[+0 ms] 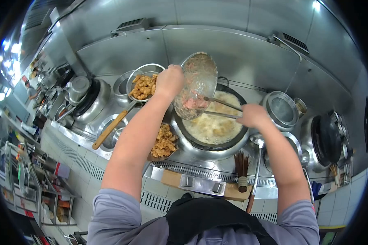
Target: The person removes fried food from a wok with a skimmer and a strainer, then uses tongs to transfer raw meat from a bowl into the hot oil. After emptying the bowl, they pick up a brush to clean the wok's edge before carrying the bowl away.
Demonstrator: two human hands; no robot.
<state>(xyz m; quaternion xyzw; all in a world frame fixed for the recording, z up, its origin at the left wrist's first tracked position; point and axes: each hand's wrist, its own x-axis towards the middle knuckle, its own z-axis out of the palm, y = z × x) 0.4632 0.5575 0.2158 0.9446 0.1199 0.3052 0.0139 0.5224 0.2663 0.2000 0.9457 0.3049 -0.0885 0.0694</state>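
The left hand (169, 81) is closed on the far-left rim of a steel bowl (200, 73) and holds it tipped steeply, its open face turned toward the person and its low lip hanging over the left side of the wok (234, 141). The raw pink meat (191, 103) lies heaped at that low lip, below and to the right of the left hand and directly above the pale, foaming oil (216, 124). The right hand (253, 116), at the wok's right rim, is clenched on a pair of chopsticks (223, 107). Their long axis runs almost level across the wok from right to left, with the tips at the meat, so the right hand reaches it only through the sticks while the left hand is nearer and carries it. On the range, a strainer of fried pieces (143, 86) sits behind the wok to the left, a second fried heap (164, 142) lies at its front-left, and a ladle (257, 163) and a brush (242, 167) stand near the front edge
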